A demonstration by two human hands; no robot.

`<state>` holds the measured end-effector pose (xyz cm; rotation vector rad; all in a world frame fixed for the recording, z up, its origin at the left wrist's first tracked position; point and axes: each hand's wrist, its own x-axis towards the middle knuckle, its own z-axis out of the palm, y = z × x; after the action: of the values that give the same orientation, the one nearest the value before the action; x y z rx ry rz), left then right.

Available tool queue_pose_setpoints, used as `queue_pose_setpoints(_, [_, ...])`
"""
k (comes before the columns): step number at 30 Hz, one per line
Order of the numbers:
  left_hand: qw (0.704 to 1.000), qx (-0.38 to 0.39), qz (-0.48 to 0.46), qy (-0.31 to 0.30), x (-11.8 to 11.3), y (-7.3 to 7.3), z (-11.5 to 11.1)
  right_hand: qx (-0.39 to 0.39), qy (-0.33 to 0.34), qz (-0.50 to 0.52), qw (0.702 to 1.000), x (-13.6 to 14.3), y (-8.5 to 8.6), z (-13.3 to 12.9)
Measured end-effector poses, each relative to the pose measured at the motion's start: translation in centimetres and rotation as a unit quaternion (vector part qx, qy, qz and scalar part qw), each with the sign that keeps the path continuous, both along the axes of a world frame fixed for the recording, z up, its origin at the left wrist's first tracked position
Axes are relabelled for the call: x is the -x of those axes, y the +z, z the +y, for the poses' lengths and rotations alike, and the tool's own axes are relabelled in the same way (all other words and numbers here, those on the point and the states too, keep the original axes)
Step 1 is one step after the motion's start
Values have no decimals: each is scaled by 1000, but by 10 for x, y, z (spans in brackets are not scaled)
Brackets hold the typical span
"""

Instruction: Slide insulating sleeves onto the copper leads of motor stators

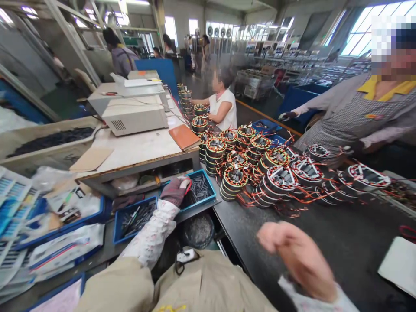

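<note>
My left hand, in a dark knitted glove, is closed above the near side of a blue tray of small dark strips. A curved red piece shows at its fingers; what it belongs to is hidden. My right hand is bare and blurred over the dark bench top, its fingers curled inward. Nothing can be made out in it. Beyond it stand stacked ring-shaped motor stators with orange lead wires, apart from the hand.
Another blue tray holds dark strips and a pen-like tool. A grey instrument box and a brown notebook lie on the raised table. One co-worker stands across the stators; another person is farther back. A white pad lies at right.
</note>
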<state>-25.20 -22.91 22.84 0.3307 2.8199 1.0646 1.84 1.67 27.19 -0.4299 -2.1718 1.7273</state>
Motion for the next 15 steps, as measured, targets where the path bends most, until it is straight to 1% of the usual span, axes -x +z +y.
queue_pose_setpoints(1, [993, -118, 4, -7, -13, 9, 12, 34, 14, -1, 999, 14, -5, -8])
queue_pose_setpoints(2, [974, -224, -20, -36, -29, 17, 25, 69, 15, -5, 997, 29, -11, -17])
queue_pose_setpoints(3, [946, -306, -59, -89, -47, 22, 38, 101, 0, -13, 995, 44, -18, -27])
queue_pose_setpoints(4, [916, -358, -100, -148, -65, 25, 52, 128, -30, -20, 991, 56, -26, -36])
queue_pose_setpoints(5, [888, -391, -141, -196, -82, 25, 63, 147, -63, -23, 987, 65, -33, -43])
queue_pose_setpoints(6, [860, -429, -182, -206, -95, 22, 73, 162, -89, -24, 983, 71, -40, -48])
queue_pose_setpoints(7, [840, -449, -230, -200, -106, 18, 79, 173, -107, -27, 979, 72, -47, -51])
queue_pose_setpoints(8, [833, -445, -271, -188, -113, 13, 83, 181, -119, -34, 976, 71, -54, -51])
queue_pose_setpoints(9, [835, -433, -295, -169, -118, 8, 84, 186, -129, -45, 973, 66, -60, -50])
queue_pose_setpoints(11, [860, -387, -302, -140, -120, 0, 84, 190, -142, -77, 968, 53, -72, -45])
queue_pose_setpoints(12, [871, -368, -295, -136, -119, -2, 85, 191, -146, -90, 966, 46, -77, -43])
queue_pose_setpoints(13, [876, -352, -297, -143, -118, -4, 86, 187, -149, -98, 966, 40, -83, -42])
queue_pose_setpoints(15, [865, -331, -333, -179, -116, -7, 93, 165, -163, -109, 967, 33, -92, -39])
